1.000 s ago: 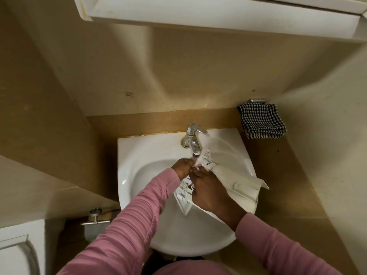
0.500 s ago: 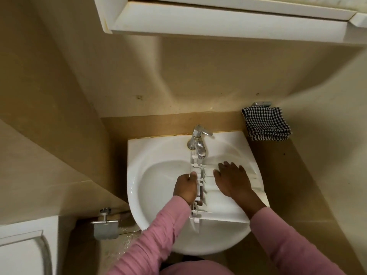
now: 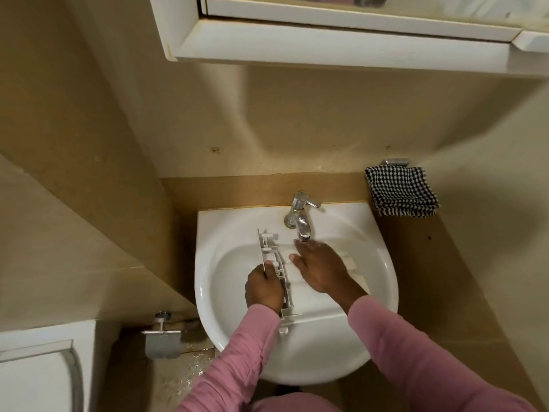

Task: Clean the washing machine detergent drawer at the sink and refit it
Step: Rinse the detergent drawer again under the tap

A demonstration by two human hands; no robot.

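The white plastic detergent drawer (image 3: 271,251) lies across the bowl of the white sink (image 3: 225,227), below the chrome tap (image 3: 300,215). My left hand (image 3: 264,288) grips the drawer's left side rail with curled fingers. My right hand (image 3: 322,267) lies flat on the drawer's inner surface with fingers spread, fingertips just under the spout. The drawer's right part is largely hidden under that hand and blurred.
A black-and-white checked cloth (image 3: 401,191) hangs on the wall right of the sink. A white cabinet (image 3: 326,34) overhangs above. Low on the left are a toilet-roll holder (image 3: 162,337) and a white toilet cistern (image 3: 38,367). Walls close in on both sides.
The drawer was turned from a tilted position to lying flat in the bowl. My right hand went from gripping it to lying flat, then slid left towards the tap.
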